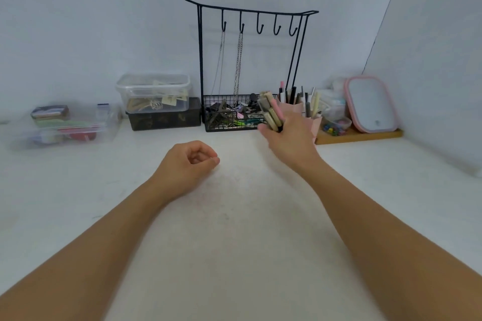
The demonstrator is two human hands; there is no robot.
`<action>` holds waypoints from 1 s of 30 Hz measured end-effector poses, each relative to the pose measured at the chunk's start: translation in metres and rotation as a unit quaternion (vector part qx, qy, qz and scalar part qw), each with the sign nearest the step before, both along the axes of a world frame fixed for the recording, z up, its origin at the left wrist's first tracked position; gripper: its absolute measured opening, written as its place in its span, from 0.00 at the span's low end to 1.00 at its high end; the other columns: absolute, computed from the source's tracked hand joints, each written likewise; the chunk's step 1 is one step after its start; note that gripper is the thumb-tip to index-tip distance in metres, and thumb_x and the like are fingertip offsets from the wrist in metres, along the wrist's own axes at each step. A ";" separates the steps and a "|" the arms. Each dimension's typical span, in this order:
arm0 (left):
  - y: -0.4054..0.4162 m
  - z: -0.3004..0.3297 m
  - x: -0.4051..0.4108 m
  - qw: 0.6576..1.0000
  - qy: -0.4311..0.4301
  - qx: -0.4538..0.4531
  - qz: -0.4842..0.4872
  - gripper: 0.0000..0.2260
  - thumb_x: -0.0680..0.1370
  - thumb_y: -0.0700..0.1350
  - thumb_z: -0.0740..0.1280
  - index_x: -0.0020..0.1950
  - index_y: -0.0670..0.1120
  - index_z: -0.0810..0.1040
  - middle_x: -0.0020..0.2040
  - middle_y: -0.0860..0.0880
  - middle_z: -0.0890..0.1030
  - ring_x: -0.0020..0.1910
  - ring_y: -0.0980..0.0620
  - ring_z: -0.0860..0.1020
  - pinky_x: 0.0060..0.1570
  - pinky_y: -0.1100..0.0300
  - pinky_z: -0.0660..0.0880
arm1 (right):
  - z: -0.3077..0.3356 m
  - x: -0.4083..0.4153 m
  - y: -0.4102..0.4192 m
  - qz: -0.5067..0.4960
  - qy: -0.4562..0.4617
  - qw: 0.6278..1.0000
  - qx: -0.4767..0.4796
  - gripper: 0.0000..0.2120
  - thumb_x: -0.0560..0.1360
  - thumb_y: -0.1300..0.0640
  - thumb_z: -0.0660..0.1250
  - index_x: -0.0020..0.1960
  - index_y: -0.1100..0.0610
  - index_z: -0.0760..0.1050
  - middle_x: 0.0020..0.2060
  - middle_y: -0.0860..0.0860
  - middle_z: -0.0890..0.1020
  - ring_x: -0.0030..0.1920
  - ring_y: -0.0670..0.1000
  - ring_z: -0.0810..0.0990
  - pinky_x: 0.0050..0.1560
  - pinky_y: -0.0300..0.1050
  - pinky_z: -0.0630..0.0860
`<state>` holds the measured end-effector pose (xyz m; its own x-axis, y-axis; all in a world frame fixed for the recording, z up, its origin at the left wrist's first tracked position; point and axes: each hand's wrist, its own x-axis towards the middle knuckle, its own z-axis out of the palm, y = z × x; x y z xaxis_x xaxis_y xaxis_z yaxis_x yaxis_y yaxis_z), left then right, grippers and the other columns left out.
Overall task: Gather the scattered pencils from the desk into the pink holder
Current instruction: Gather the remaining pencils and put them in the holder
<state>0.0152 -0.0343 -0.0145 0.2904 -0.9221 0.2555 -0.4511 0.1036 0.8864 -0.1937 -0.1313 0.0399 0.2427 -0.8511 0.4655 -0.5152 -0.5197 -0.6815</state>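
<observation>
Pencils point(270, 112), blurred, bunch in the right hand's point(289, 138) grip near the desk's point(234, 216) back edge, partly hiding the pink holder point(293, 107); the left hand point(191, 161) rests mid-desk, an empty loose fist.

The holder point(292, 107) is set on the bench point(234, 216) right of the wire rack point(227, 124); stacked boxes point(156, 105) are placed left.

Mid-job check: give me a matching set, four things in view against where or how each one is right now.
1. right hand
2. left hand
3. chains
4. mirror

A. hanging from the rack
B. tilted on the wooden tray, far right
C. curled, holding nothing
D. gripping pencils beside the pink holder

Pairs: 1-D, 2-C, 3-A, 4-B
</observation>
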 end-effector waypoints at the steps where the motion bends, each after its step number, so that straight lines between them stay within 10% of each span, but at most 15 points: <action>1: 0.001 0.001 -0.001 1.000 -0.001 0.001 -0.002 0.02 0.76 0.43 0.75 0.44 0.48 0.85 0.37 0.49 0.84 0.36 0.54 0.79 0.41 0.59 0.76 | 0.004 -0.008 -0.004 -0.035 0.031 0.998 -0.034 0.08 0.77 0.53 0.67 0.42 0.55 0.75 0.31 0.55 0.79 0.31 0.54 0.80 0.30 0.47 0.75; 5: 0.001 0.002 -0.003 1.000 -0.004 0.005 -0.002 0.03 0.76 0.43 0.75 0.43 0.48 0.85 0.37 0.47 0.85 0.37 0.50 0.81 0.45 0.53 0.78 | 0.010 -0.030 -0.018 -0.144 0.159 0.977 -0.016 0.07 0.75 0.54 0.65 0.41 0.56 0.73 0.30 0.49 0.72 0.30 0.53 0.74 0.26 0.40 0.63; 14: 0.002 0.004 -0.002 0.999 0.009 -0.029 0.019 0.03 0.75 0.43 0.76 0.47 0.49 0.84 0.44 0.52 0.86 0.44 0.56 0.83 0.51 0.49 0.81 | -0.007 0.005 0.009 -0.003 0.171 0.984 0.047 0.11 0.75 0.54 0.71 0.38 0.54 0.71 0.29 0.48 0.74 0.29 0.47 0.74 0.27 0.38 0.64; 19: 0.002 0.007 -0.002 1.000 0.009 -0.015 0.019 0.35 0.70 0.46 0.80 0.74 0.55 0.70 0.68 0.55 0.75 0.65 0.55 0.76 0.57 0.60 0.76 | -0.004 0.027 0.042 0.105 0.132 0.983 0.078 0.05 0.74 0.55 0.70 0.43 0.56 0.76 0.34 0.56 0.81 0.33 0.56 0.83 0.35 0.51 0.82; 25: 0.002 0.009 -0.002 0.998 0.047 0.010 -0.029 0.50 0.65 0.53 0.80 0.82 0.55 0.58 0.74 0.51 0.71 0.71 0.53 0.72 0.67 0.54 0.72 | 0.020 0.019 0.046 0.132 -0.110 0.960 0.219 0.06 0.72 0.63 0.73 0.46 0.63 0.80 0.34 0.60 0.83 0.31 0.52 0.81 0.41 0.53 0.84; 30: -0.003 0.008 -0.004 0.998 0.024 0.022 -0.047 0.44 0.72 0.51 0.78 0.82 0.57 0.57 0.75 0.52 0.72 0.72 0.48 0.73 0.71 0.45 0.71 | 0.029 0.023 0.037 0.140 -0.432 0.862 0.224 0.08 0.78 0.57 0.71 0.41 0.57 0.78 0.32 0.53 0.81 0.35 0.53 0.80 0.45 0.51 0.82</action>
<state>0.0108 -0.0372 -0.0062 0.2138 -0.9556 0.2026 -0.3973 0.1044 0.9117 -0.1704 -0.0945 0.0692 0.1945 -0.9570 0.2154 0.3884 -0.1265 -0.9128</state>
